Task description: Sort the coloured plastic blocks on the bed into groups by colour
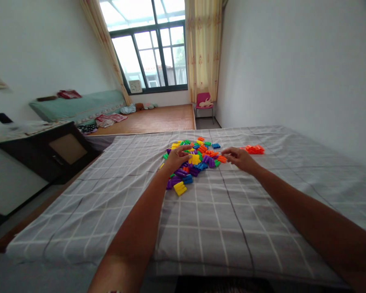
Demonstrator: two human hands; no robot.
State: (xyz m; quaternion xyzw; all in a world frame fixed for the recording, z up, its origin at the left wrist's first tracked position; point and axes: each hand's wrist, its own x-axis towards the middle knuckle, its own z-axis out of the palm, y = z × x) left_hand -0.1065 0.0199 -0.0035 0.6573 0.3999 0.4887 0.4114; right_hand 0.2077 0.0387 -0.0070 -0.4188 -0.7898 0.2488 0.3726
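A loose pile of small ribbed plastic pieces in purple, blue, green, yellow and orange lies on the grey checked cloth (201, 215). Over the pile's left side is my left hand (177, 158), its fingers apart and its fingertips close to a yellow piece (194, 159). At the pile's right edge, my right hand (239, 158) has its fingers slightly spread, the tips beside an orange piece (222, 159); contact is unclear. A separate group of orange pieces (255, 149) sits behind and right of my right hand. Nearest me in the pile is another yellow piece (180, 188).
A dark cabinet (61, 152) stands to the left. Beyond the cloth-covered surface is a low wooden platform (158, 117) with clothes on it, below a window (152, 53). A pink chair (203, 100) is by the curtain, and a white wall runs along the right.
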